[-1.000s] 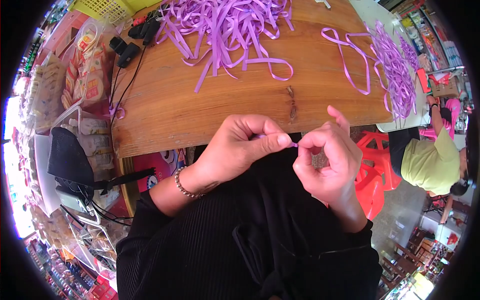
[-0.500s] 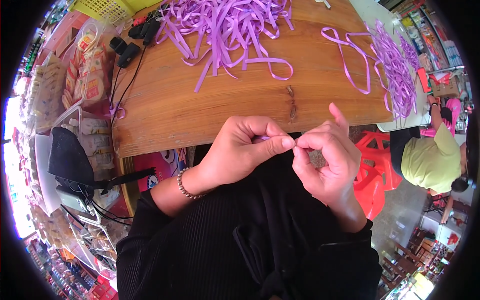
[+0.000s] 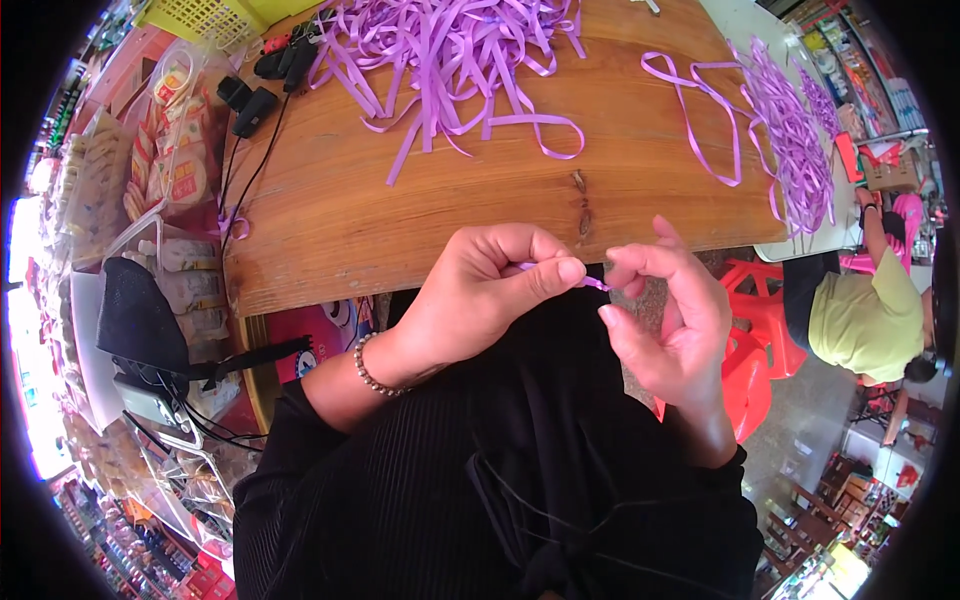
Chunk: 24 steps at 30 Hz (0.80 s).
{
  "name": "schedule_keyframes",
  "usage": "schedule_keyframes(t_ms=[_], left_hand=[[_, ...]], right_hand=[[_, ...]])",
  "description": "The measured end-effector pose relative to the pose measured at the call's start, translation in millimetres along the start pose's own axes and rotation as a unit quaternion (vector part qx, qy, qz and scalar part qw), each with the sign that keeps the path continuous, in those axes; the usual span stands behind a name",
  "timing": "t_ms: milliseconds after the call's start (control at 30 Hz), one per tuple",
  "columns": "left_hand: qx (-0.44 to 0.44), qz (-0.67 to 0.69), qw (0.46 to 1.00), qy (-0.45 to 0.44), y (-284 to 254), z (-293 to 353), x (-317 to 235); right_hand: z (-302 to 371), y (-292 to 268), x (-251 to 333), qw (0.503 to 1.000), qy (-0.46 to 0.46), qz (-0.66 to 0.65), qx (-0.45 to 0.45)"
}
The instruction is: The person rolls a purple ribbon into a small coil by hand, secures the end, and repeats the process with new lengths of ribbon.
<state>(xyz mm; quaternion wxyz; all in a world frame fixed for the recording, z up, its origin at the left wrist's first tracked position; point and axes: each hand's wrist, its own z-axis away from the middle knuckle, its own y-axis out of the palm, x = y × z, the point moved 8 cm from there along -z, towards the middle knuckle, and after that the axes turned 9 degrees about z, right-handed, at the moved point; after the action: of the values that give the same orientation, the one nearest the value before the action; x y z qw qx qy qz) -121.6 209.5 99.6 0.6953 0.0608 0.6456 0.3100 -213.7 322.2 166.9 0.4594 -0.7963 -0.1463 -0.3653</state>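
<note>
Between the thumb and bent fingers of my left hand (image 3: 510, 275), a narrow purple ribbon (image 3: 594, 284) is pinched, its short end sticking out to the right. Most of that ribbon is hidden inside the hand. My right hand (image 3: 670, 310) is just right of the ribbon's end, thumb and forefinger apart, holding nothing that I can see. Both hands are in front of the wooden table's (image 3: 400, 225) near edge. A big heap of purple ribbons (image 3: 450, 60) lies at the far side of the table.
More purple ribbons (image 3: 795, 150) lie to the right, one loop reaching onto the wood. Black cables and adapters (image 3: 255, 110) are at the table's left, beside bagged goods (image 3: 180, 160). A yellow basket (image 3: 205, 20) stands far left. Red stools (image 3: 755, 310) and a person in yellow (image 3: 865, 320) are right.
My right thumb and forefinger have parted and drawn slightly right, off the ribbon's end, which now shows. My left hand keeps its pinch nearly in place.
</note>
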Motion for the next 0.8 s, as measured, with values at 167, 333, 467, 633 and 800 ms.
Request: schedule_keyframes(t_ms=[167,333,467,633,800], left_hand=[[0.006,-0.008,1.000,0.011,0,0,3],[0.019,-0.018,0.999,0.023,0,1,2],[0.011,0.035,0.999,0.000,5,3,1],[0.006,0.029,1.000,-0.005,3,4,2],[0.015,0.048,0.998,0.031,3,2,-2]], right_hand=[[-3,2,21,0.986,-0.115,0.111,-0.052],[-4,4,28,0.976,-0.139,0.147,-0.075],[-2,1,25,0.979,-0.125,0.137,-0.081],[-3,1,27,0.979,-0.130,0.135,-0.076],[-4,1,29,0.978,-0.134,0.142,-0.078]])
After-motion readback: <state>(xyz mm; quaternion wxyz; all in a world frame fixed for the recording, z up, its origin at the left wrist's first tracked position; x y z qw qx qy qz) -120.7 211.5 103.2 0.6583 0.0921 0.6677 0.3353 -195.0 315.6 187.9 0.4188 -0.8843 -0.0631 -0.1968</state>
